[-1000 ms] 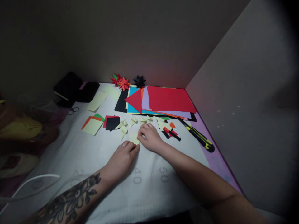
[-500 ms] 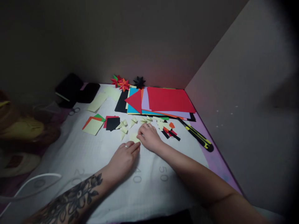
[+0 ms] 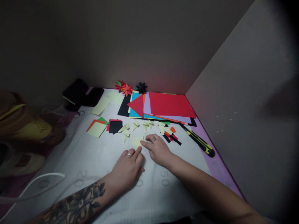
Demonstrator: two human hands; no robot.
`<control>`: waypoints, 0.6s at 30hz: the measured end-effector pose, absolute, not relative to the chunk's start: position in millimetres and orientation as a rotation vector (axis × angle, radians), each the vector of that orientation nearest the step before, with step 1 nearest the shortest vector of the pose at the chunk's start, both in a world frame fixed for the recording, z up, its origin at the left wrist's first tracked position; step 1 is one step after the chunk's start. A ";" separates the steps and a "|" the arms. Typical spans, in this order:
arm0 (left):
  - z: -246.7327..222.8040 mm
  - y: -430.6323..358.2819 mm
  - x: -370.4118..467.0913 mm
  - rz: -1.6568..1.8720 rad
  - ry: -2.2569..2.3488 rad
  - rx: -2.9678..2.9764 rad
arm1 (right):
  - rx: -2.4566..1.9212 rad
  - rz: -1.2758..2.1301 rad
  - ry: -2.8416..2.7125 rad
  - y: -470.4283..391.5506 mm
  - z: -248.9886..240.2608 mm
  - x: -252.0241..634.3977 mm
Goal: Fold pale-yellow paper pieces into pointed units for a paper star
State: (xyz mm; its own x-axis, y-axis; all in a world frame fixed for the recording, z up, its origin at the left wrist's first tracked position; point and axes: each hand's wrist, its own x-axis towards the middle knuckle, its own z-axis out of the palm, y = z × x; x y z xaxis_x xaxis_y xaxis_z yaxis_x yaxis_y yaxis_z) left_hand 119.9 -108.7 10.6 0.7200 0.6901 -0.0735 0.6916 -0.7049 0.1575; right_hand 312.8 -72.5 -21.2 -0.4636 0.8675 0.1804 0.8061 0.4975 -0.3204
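A small pale yellow paper square [image 3: 137, 142] lies on the white mat, its right edge raised beside my right fingers. My right hand [image 3: 160, 151] has hold of it at that edge, index finger stretched over the paper. My left hand [image 3: 128, 165] rests on the mat just below, index finger pointing at the paper's lower corner and thumb apart. Behind the square stand several folded pale yellow paper pieces [image 3: 135, 125]. Paper scraps [image 3: 171, 133] in black, red, orange and pale yellow lie beyond my right hand.
Coloured paper sheets [image 3: 171, 104] are stacked at the back, near folded paper stars [image 3: 126, 89]. A utility knife [image 3: 199, 141] lies at right. Cut squares [image 3: 97, 129], black squares [image 3: 115, 127] and scissors [image 3: 79, 114] lie left. A white cable [image 3: 42, 175] crosses the front left.
My left hand has drawn slightly back from the paper, its thumb now showing. My right hand has shifted right and down, uncovering more of the square. The view has tilted slightly.
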 end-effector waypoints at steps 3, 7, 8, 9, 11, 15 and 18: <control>8.2 -109.4 118.8 -0.002 1.118 2.749 | -1.603 0.149 -2.395 -67.8 -21.7 315.5; 6.6 -110.0 117.9 0.015 1.138 2.738 | -1.487 0.094 -2.325 -72.0 -23.3 316.5; 6.9 -109.8 117.9 0.019 1.142 2.737 | -1.373 0.105 -2.337 -75.7 -24.1 316.6; 7.3 -109.6 118.1 0.021 1.145 2.740 | -1.223 0.127 -2.374 -79.6 -25.0 316.7; 8.6 -109.6 118.6 0.014 1.135 2.754 | -1.062 0.167 -2.418 -85.9 -26.6 316.6; 9.2 -114.0 117.7 -0.002 1.067 2.823 | -1.068 0.219 -2.455 -87.7 -27.4 317.1; 6.3 -117.6 112.9 0.055 0.992 2.884 | -1.067 0.229 -2.491 -85.5 -27.8 318.4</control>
